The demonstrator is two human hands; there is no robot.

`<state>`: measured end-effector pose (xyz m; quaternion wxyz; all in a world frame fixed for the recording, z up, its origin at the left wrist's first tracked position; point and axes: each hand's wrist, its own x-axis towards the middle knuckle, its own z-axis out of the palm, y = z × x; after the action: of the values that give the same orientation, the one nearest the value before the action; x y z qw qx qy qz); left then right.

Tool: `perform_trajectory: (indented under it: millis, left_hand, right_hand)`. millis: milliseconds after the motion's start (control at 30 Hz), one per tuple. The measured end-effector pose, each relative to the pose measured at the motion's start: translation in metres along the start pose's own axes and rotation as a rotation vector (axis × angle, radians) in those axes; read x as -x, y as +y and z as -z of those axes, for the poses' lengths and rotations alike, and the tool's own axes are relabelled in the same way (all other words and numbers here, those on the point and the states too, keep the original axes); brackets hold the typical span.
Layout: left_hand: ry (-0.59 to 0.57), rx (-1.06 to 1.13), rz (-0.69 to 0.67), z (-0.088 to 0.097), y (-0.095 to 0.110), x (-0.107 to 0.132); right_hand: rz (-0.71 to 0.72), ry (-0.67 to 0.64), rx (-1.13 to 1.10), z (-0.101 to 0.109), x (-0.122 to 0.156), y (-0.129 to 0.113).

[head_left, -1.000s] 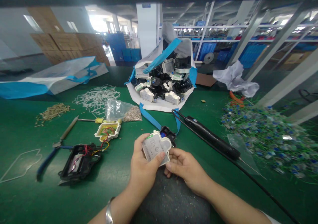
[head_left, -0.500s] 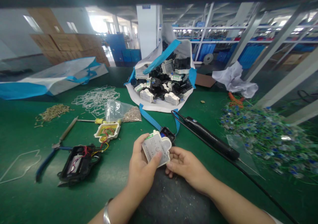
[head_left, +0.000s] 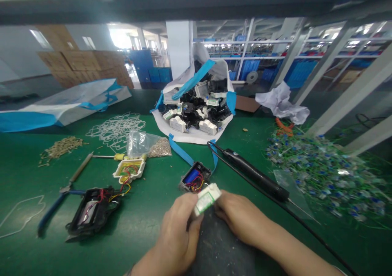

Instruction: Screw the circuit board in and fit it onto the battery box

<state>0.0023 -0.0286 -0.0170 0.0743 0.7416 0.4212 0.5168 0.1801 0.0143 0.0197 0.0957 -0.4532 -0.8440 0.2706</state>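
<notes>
White case turned edge-on, grn label illegible, gripped in L hand; R hand grip unclear.

The hands are bare, the right sleeve pale-edged.

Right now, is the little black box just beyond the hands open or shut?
Open: no lid covers the black box, and a blue part and coloured wires show inside.

There are two wired black cases, two blue-trimmed bags, one corded tool and one yellow-handled screwdriver
</notes>
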Motion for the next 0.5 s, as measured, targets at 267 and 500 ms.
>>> perform_trajectory:
  millis: [267,500]
  left_hand:
    - [-0.386,-0.119,-0.508,-0.006,0.017,-0.016]
    - [-0.119,-0.053,-0.108,0.069,-0.008,-0.002]
  right_hand:
    - [-0.163,0.389,-0.171,0.02,-0.01,0.021]
    - [-0.031,-0.035,-0.808,0.026,0.003,-0.016]
